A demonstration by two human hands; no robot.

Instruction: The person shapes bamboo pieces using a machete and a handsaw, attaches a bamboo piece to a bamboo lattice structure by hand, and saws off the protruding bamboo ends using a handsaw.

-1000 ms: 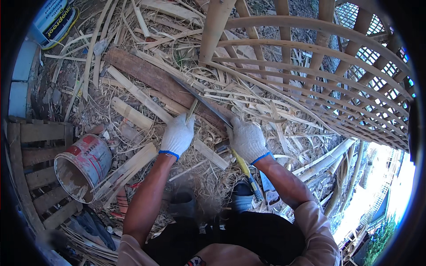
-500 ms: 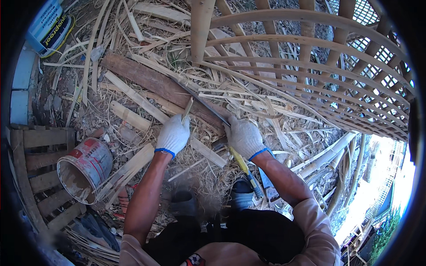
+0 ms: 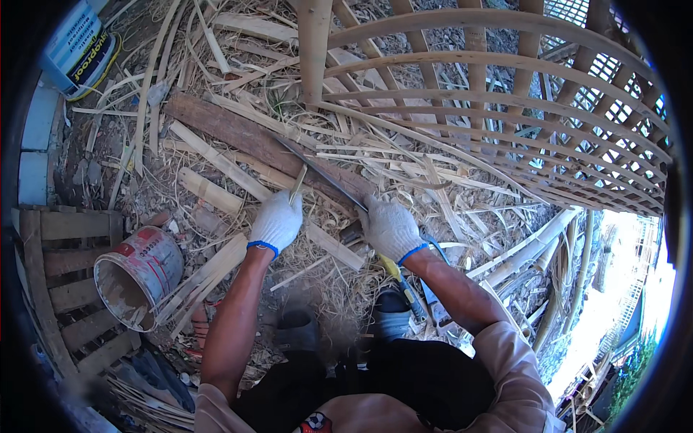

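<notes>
Knife (image 3: pixel 323 174) gripped in my right hand (image 3: pixel 391 228), slanting over right end of brown board (image 3: pixel 234 132); my left hand (image 3: pixel 276 221) closed on thin strip (image 3: pixel 298 182), near edge.

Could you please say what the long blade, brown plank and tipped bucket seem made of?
Long blade: probably steel, thin with a grey sheen. Brown plank: apparently bare wood, from its rough, dull surface. Tipped bucket: likely plastic, its printed wall smeared with greyish residue.

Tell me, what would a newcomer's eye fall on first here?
Probably the lattice, which fills the upper right. Near the centre, the gloved right hand holds a long blade, the gloved left hand a thin strip. A stained bucket is at the left.
</notes>
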